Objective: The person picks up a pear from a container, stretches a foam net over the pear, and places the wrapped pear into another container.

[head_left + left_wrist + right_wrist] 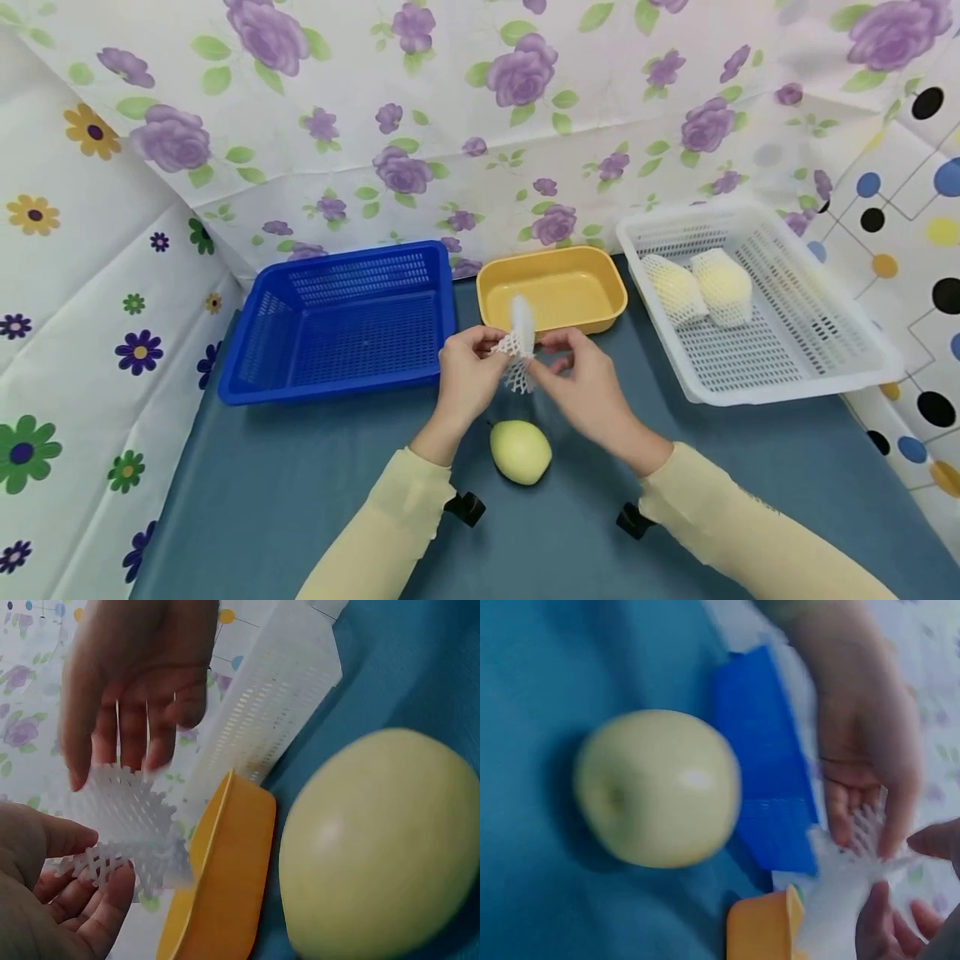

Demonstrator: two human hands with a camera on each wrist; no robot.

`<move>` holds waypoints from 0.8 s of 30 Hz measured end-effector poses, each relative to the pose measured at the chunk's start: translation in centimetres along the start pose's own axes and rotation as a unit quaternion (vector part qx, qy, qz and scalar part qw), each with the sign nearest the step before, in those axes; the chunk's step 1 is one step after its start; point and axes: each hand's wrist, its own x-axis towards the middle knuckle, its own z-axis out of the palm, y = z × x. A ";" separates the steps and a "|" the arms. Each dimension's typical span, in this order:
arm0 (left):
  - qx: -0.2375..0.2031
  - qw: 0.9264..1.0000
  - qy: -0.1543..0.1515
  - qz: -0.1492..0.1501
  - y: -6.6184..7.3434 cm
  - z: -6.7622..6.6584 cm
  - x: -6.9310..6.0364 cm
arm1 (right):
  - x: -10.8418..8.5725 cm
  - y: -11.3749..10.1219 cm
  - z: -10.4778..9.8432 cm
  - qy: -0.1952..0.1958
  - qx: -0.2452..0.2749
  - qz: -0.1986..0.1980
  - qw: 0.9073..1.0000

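Note:
A white foam fruit net (519, 354) is stretched between both hands, above the table and in front of the yellow basin. My left hand (467, 371) pinches its left edge between thumb and fingers, seen close in the left wrist view. At the opposite edge, my right hand (588, 387) holds the foam net (124, 817) with thumb and fingertips. Below the hands a bare yellow-green pear (521, 452) lies on the table, touched by neither hand; it looms large in both wrist views.
A blue basket (337, 387) stands at the left, a yellow basin (551, 292) in the middle back. The white basket (795, 387) at the right holds two net-wrapped fruits (722, 287). Flowered sheets (315, 208) hang behind the blue-green table (300, 500).

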 end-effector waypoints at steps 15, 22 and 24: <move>-0.039 0.999 -0.016 0.010 0.9 -0.9 -0.4 | 0.4 0.1 0.2 -0.012 0.015 -0.004 1.000; -0.196 0.972 -0.103 -0.074 0.4 -2.2 -0.3 | 2.2 0.5 -1.9 -0.094 0.339 0.155 0.923; -0.212 0.963 -0.132 -0.100 0.2 -2.6 -0.3 | 2.5 0.5 -2.5 -0.117 0.391 0.179 0.895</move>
